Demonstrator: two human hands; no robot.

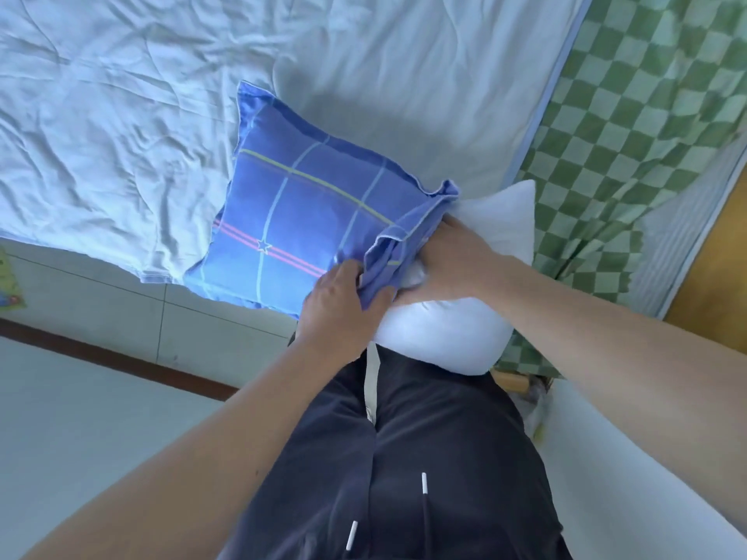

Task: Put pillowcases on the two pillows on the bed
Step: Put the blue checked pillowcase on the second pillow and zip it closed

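Observation:
A white pillow (456, 329) is partly inside a blue plaid pillowcase (299, 212), and its near end sticks out bare against my body. My left hand (343, 305) grips the bunched open edge of the pillowcase. My right hand (452, 256) presses on the pillow at the opening, fingers partly tucked under the blue cloth. I see no second pillow.
The pillow lies at the edge of a bed with a wrinkled pale blue sheet (121, 115). A green checkered blanket (630, 115) lies to the right. Tiled floor (81, 398) is on the left, and my dark shorts (404, 478) fill the lower middle.

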